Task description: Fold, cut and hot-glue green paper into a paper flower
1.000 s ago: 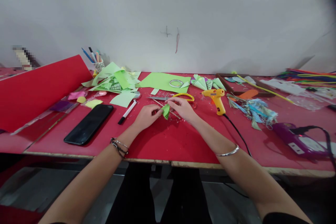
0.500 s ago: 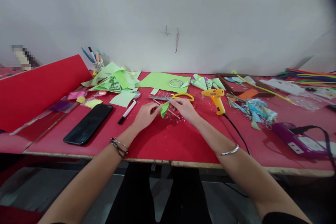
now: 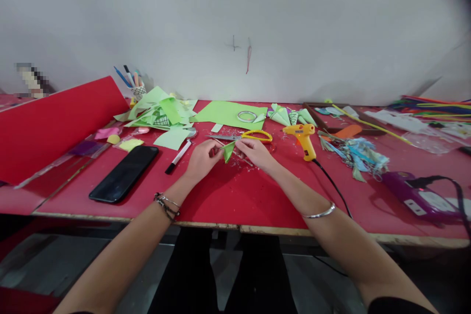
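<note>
Red tabletop (image 3: pixel 257 201): both hands (image 3: pixel 204 159) pinch folded green paper (image 3: pixel 228 151) (scissors (image 3: pixel 256 136) lying just behind), glue gun (image 3: pixel 302 141) rightward.

Single head-worn view, facing forward and down at close range across the red bench (image 3: pixel 235 201), from its near edge to the upright pale panel (image 3: pixel 184 44) behind it.
</note>
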